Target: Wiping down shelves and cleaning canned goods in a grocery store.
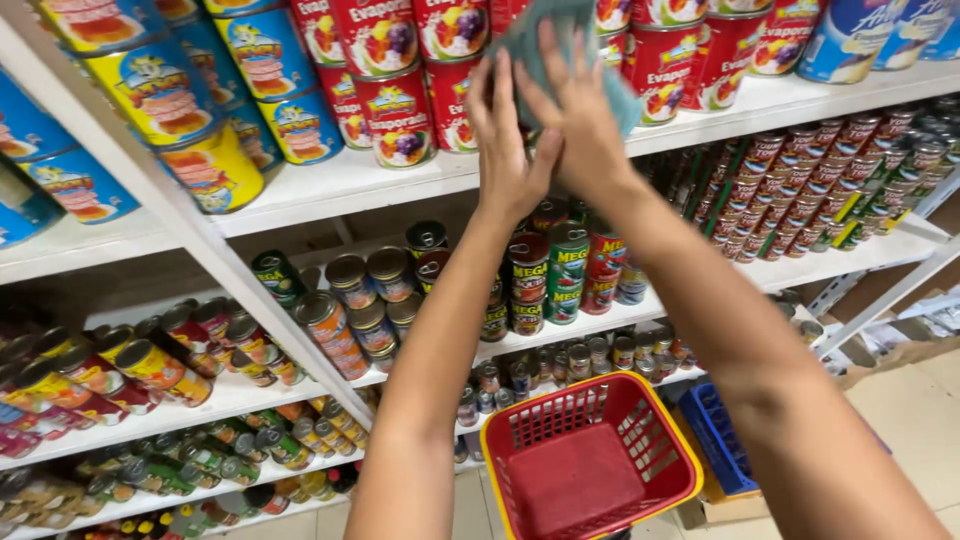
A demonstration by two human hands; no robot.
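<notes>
Head view: both hands are reaching up together to the top shelf [330,190] of a white metal rack packed with tins. The left hand [505,150] is standing upright with fingers straight and close together, its palm facing right and its heel pressing against the right hand [585,115]. The right hand is lying flat with fingers spread on a teal cloth [545,40], pressing it against the front of the stacked red cans [400,115]. The cloth is sitting at the very top of the frame, between the red cans on the left and those on the right; it is soft and folded, with an irregular outline, its long axis running roughly from upper left down to lower right, and its lower corner is sticking out past the right hand's little-finger side. Whether anything is being gripped beneath the cloth cannot be told, since the hands are covering that spot. To the left, large yellow and blue cans [190,110] are crowding the same shelf, glossy and cylindrical. Below, between the two forearms, smaller green and red cans [565,270] are standing upright, and further left more tins are lying on their sides. A red plastic basket [590,465] with a yellow rim and slotted walls is hanging low beneath the arms, with a blue crate [720,440] just beside it on the tiled floor.
</notes>
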